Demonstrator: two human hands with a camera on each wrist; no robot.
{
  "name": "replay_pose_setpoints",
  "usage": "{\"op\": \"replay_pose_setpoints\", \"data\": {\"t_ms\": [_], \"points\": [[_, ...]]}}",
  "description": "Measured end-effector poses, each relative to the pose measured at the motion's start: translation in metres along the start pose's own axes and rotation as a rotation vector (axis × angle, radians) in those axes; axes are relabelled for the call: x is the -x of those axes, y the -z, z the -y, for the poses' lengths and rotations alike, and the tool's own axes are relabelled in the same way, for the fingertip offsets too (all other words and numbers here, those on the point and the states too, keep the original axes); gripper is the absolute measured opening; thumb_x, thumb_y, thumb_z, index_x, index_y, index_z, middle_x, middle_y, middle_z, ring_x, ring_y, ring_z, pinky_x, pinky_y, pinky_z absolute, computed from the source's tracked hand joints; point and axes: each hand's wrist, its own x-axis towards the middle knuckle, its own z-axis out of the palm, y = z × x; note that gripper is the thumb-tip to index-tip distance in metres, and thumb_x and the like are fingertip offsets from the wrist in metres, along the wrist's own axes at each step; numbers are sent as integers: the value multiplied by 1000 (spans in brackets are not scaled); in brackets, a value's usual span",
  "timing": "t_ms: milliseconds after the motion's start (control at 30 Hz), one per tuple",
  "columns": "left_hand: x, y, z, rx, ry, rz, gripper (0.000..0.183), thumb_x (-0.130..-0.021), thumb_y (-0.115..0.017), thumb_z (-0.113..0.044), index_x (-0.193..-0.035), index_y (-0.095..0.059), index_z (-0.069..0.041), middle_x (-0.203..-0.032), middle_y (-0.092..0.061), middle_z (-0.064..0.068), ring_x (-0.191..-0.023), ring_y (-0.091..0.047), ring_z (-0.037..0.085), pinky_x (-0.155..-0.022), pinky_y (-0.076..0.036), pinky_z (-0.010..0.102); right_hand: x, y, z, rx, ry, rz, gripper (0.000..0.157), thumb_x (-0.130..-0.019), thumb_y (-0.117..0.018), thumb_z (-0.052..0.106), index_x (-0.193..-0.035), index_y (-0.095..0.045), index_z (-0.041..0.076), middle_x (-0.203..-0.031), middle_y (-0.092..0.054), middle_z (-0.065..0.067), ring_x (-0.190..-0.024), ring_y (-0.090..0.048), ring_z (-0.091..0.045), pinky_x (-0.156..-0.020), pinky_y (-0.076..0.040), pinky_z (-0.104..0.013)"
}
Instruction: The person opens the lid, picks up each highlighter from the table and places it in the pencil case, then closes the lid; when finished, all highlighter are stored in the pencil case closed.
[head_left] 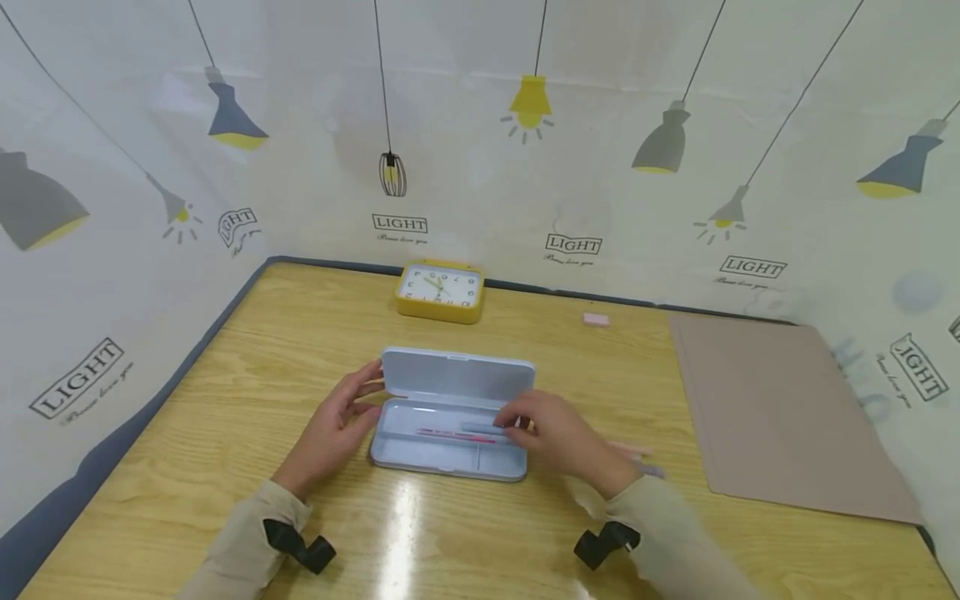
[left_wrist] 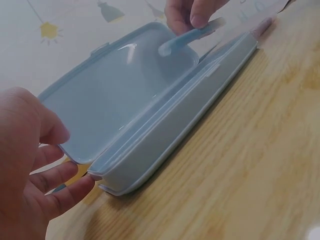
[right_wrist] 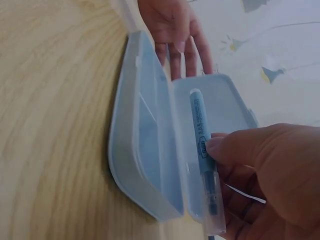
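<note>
A light blue pencil case [head_left: 450, 462] lies on the table with its lid [head_left: 457, 375] raised. My right hand [head_left: 551, 429] pinches a light blue marker [right_wrist: 201, 127] with a clear cap between thumb and fingers, over the case's right part. In the head view, a slim pink-and-white pen [head_left: 456, 434] shows in the long compartment. At the case's left end is my left hand [head_left: 337, 429], its fingers loosely spread. The left wrist view has its thumb by the lid's edge and its fingertips [left_wrist: 82, 185] at the hinge corner.
Behind the case stands a yellow clock [head_left: 440, 290]. A pink eraser-like block [head_left: 596, 319] lies at the back, and a large brownish-pink mat [head_left: 787, 417] on the right. Small pink and grey items [head_left: 645, 467] lie partly behind the right forearm. Lamp-printed sheeting [head_left: 465, 192] surrounds the table.
</note>
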Motion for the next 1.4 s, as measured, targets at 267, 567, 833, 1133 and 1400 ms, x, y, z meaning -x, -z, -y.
{"op": "replay_pose_setpoints", "data": {"t_ms": [267, 567, 833, 1133, 1400], "points": [[-1, -2, 2, 21, -23, 3, 61, -98, -52, 2, -154, -32, -13, -147, -43, 18, -132, -49, 39, -100, -48, 20, -16, -26, 8, 29, -11, -8, 10, -90, -69, 8, -98, -74, 12, -91, -67, 1, -84, -61, -12, -74, -53, -25], [-2, -5, -4, 21, 15, 20, 63, -99, -52, 0, -154, -32, -20, -150, -42, 13, -134, -48, 35, -100, -47, 19, -21, -40, 10, 171, -33, -9, 10, -91, -69, 15, -100, -74, 15, -94, -67, 3, -89, -60, -13, -84, -53, -34], [-3, -5, -4, 16, 11, 12, 62, -99, -52, 0, -154, -32, -18, -149, -42, 14, -133, -48, 36, -99, -47, 19, -22, -41, 10, 184, -64, -17, 12, -92, -68, 15, -102, -74, 14, -96, -67, 3, -92, -62, -14, -87, -54, -36], [-4, -6, -3, 9, 3, 11, 62, -99, -53, 0, -154, -32, -18, -150, -42, 14, -133, -49, 37, -99, -48, 21, -18, -42, 11, 234, -9, -41, 12, -90, -71, 17, -102, -74, 15, -98, -67, 2, -95, -62, -16, -88, -53, -36], [-4, -6, -3, 15, 11, 12, 62, -99, -53, -2, -154, -32, -20, -150, -42, 12, -134, -49, 33, -99, -47, 18, -13, -36, 10, 147, -14, -53, 13, -90, -70, 14, -103, -73, 13, -98, -68, 1, -95, -64, -15, -87, -54, -36]]}}
